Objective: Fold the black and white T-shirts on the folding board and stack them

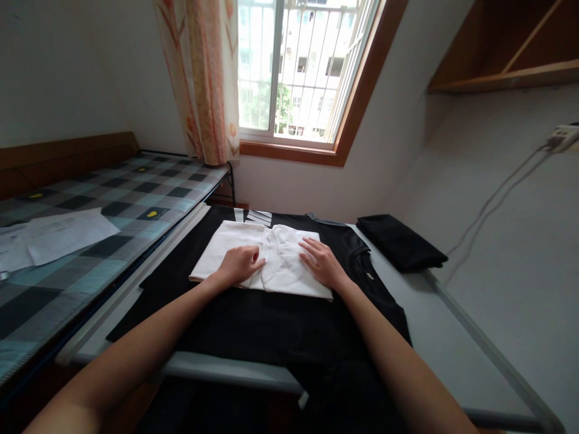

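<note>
A white shirt (287,274), folded into a flat rectangle, lies on black garments spread over the table. My left hand (240,265) rests on its left half; the fingers are loosely curled and the thumb stands apart, with nothing seen between them. On the right half, my right hand (322,265) lies with fingers spread flat on the cloth. Beneath the white shirt, a black T-shirt (235,325) spreads toward the table's front edge, and part of it hangs over. White stripes mark the black cloth behind the white shirt.
A folded black garment (400,241) sits on the right of the grey-white table (452,343). To the left stands a bed with a checked mattress (176,181), papers (63,235) on it. Behind are a curtain (208,84) and a barred window (312,72). A cable (493,196) runs down the right wall.
</note>
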{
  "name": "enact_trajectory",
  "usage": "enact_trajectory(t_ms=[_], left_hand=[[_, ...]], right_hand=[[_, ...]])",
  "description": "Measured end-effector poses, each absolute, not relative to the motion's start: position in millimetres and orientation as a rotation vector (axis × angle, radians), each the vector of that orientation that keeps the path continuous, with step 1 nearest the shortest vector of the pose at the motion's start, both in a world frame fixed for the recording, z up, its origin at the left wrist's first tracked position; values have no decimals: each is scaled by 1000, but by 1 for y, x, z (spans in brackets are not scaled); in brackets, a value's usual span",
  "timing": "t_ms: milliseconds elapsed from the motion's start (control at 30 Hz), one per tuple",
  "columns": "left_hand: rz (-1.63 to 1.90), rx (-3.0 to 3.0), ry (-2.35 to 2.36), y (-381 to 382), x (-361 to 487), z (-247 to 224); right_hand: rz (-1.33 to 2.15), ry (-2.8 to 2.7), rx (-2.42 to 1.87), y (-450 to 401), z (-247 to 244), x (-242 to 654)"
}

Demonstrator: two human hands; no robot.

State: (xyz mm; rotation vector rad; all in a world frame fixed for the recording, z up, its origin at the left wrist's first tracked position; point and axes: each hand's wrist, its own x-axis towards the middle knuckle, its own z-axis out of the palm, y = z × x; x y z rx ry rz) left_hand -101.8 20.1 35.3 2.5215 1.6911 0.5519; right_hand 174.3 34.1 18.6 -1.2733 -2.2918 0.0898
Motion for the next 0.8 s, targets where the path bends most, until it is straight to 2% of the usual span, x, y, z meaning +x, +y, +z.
enact_trajectory(t_ms=[200,367,600,800], left_hand=[[538,2740,1113,15,-98,37],[498,2826,811,7,-92,38],[434,2919,735,2,-87,36],[325,3054,672,-4,-82,37]], right_hand=[[260,-2203,-1398,48,-2,190],[246,-2199,-1435,46,-3,187],[59,-2194,-1560,57,21,169],[149,-2227,-1663,105,29,135]])
